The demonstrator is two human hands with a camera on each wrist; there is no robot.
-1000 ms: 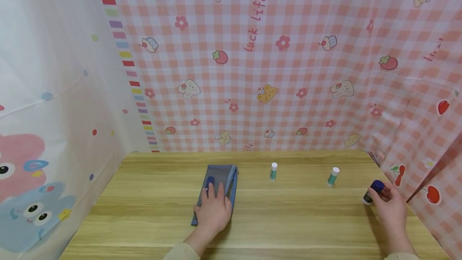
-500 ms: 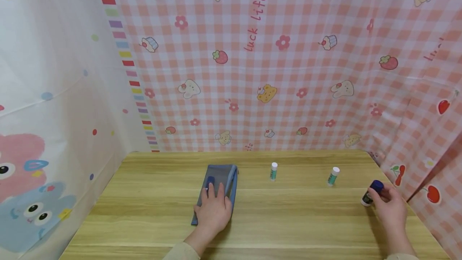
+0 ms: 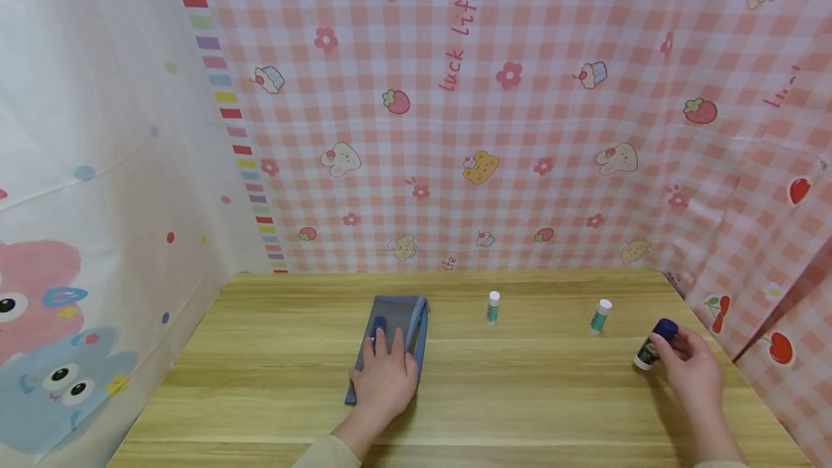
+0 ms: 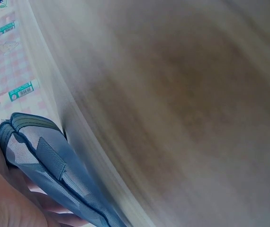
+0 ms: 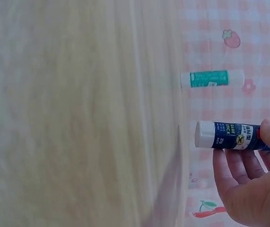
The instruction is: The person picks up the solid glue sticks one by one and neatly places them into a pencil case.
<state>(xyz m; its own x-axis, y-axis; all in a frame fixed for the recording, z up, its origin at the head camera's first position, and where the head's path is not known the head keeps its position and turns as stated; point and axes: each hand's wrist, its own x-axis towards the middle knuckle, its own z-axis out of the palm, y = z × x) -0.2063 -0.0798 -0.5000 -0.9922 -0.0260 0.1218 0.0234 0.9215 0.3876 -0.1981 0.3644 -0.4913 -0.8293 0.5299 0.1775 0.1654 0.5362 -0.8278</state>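
My left hand lies with spread fingers on a blue mesh zip pouch on the table. Through the mesh a dark blue cap shows inside it; the hand hides the lower part. The side with the zipper faces right, and in the left wrist view the pouch bulges beside the palm. At the right, my right hand pinches a dark blue glue stick between thumb and fingers, cap up and tilted. In the right wrist view the white base of this glue stick points at the tabletop, a little above it.
Two green-and-white glue sticks stand upright toward the back: one right of the pouch, another left of my right hand. The wooden table ends at a pink checked cloth behind, with more cloth at both sides.
My right hand has moved a little to the left with the dark blue glue stick, which now tilts more. The left hand and the pouch stay in place.
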